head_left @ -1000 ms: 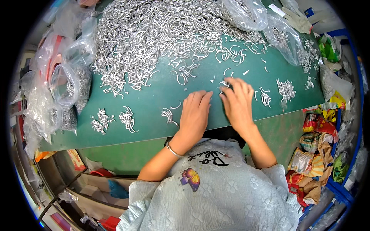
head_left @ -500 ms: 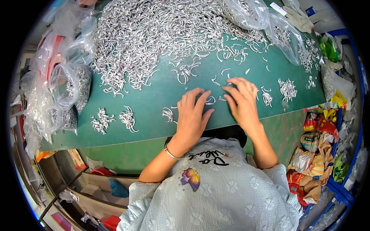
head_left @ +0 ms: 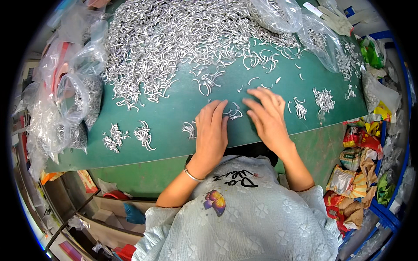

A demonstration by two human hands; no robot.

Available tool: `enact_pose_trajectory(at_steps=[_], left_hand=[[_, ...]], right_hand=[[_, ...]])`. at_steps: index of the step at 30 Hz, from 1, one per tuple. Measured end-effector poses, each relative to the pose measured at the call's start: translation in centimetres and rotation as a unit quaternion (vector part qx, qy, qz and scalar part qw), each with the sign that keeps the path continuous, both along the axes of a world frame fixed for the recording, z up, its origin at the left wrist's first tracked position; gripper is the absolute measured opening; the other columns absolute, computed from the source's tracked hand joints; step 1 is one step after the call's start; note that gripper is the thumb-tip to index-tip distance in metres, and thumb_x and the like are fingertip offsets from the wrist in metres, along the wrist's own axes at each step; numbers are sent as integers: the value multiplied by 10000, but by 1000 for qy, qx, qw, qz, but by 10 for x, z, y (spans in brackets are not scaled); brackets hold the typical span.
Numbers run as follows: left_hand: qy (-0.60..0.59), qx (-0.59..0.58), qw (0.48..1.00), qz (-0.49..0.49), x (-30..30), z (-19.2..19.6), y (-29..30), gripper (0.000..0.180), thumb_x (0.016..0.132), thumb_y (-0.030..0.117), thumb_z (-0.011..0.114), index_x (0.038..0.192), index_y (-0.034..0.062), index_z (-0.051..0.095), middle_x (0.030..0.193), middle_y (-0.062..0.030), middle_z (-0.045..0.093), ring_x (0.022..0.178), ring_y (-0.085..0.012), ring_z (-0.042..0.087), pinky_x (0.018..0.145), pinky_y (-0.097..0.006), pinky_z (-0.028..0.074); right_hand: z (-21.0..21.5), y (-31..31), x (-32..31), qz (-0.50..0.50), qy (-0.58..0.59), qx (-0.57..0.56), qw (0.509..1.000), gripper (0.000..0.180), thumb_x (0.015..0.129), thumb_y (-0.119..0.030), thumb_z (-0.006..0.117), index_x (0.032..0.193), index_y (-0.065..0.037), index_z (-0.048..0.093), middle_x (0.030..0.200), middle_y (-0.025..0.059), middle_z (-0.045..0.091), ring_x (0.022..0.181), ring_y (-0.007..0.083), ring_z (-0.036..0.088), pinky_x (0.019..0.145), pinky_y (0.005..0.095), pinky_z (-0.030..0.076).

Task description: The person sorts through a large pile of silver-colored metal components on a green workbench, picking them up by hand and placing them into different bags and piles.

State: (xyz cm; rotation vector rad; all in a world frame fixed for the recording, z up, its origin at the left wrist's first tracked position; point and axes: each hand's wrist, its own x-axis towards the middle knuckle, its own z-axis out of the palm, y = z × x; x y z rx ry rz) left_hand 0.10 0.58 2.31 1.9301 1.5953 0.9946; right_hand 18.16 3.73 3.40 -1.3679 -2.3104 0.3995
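Observation:
My left hand (head_left: 211, 130) rests low over the green table (head_left: 174, 117), fingers stretched forward and lying side by side, nothing visible in them. Just off its fingertips lies a small group of curved silvery metal pieces (head_left: 235, 112). On the other side of that group is my right hand (head_left: 269, 115), its fingers spread and slightly bent, with nothing seen in its grasp. A few single curved pieces (head_left: 253, 81) lie beyond the right fingertips. Partly covered by my left hand is another little cluster (head_left: 189, 129). What lies under both palms is hidden.
A large heap of the same metal pieces (head_left: 174, 39) covers the far table. Small separate piles (head_left: 145, 135) sit along the near edge, left and right, including one at right (head_left: 324, 101). Clear plastic bags (head_left: 72, 98) of pieces stand at left; another bag (head_left: 322, 43) lies far right.
My left thumb has drawn in against the fingers, and the left hand has shifted slightly left. My right hand has moved a little left. The small group between them is now more exposed.

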Motion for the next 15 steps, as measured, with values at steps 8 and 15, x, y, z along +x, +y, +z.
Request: enact_pose_trajectory(at_steps=[8,15], left_hand=[[-3,22,1000,-20,4,-2,4,434,861,-73,560,1282,29,530,1301,-169,534,1212,-352,493,1017,-429,388],[52,34,992,-111,17,-1,7,361,812,-35,635,1169,6,600,1266,-146,544,1186,-373,510,1001,-442,413]], right_hand=[[-2,6,-3,-7,-54,12,998,375,887,-138,636,1244,-36,591,1366,86,529,1376,303,378,1104,564,241],[-3,13,25,-134,29,101,985,233,811,-49,677,1043,-68,677,1058,72,602,1028,267,540,913,418,356]])
